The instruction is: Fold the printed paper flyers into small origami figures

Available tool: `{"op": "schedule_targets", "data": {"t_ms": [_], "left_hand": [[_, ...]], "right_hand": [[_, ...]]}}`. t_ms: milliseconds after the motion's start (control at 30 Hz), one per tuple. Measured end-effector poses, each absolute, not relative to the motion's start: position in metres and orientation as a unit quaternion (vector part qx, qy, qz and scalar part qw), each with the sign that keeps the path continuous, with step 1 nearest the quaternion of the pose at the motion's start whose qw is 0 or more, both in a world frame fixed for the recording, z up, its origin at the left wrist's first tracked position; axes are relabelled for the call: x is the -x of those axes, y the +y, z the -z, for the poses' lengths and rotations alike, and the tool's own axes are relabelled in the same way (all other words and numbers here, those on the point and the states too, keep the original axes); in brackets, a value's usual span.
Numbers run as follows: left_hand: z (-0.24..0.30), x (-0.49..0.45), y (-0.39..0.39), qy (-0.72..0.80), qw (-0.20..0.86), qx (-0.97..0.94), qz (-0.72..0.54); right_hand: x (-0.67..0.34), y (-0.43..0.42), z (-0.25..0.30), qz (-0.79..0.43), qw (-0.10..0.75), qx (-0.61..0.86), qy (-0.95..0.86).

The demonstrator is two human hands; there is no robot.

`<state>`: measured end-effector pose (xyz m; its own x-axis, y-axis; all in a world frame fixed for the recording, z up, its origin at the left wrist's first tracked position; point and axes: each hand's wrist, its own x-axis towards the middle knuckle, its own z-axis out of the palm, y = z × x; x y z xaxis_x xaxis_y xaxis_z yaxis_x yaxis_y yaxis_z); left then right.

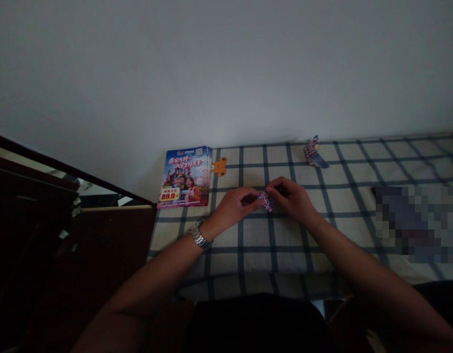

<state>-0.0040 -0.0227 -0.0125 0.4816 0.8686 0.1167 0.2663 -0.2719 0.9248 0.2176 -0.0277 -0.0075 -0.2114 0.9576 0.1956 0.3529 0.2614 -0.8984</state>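
A small piece of folded printed paper point(266, 201), pink, white and blue, is held above the checked cloth between both hands. My left hand point(238, 203), with a metal watch on its wrist, pinches the paper's left side. From the other side, my right hand point(290, 198) grips its upper right part with thumb and fingers. Part of the paper is hidden behind the fingertips. Farther back, close to the wall, stands a folded paper figure point(313, 153) with a similar print and a pointed top.
A stack of printed flyers point(186, 179) lies at the back left, beside an orange bear picture point(219, 167) on the checked cloth point(226, 262). A blurred-out dark object point(410, 223) lies at the right. The white wall point(230, 73) borders the back.
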Motion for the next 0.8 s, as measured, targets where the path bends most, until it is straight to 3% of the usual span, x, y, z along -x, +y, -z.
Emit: {"op": "schedule_targets", "data": {"t_ms": [800], "left_hand": [[0.013,0.0107,-0.0162,0.422,0.398,-0.74,-0.339]], "right_hand": [[-0.2201,-0.0257,0.0132,-0.431,0.399,0.454,-0.671]]}}
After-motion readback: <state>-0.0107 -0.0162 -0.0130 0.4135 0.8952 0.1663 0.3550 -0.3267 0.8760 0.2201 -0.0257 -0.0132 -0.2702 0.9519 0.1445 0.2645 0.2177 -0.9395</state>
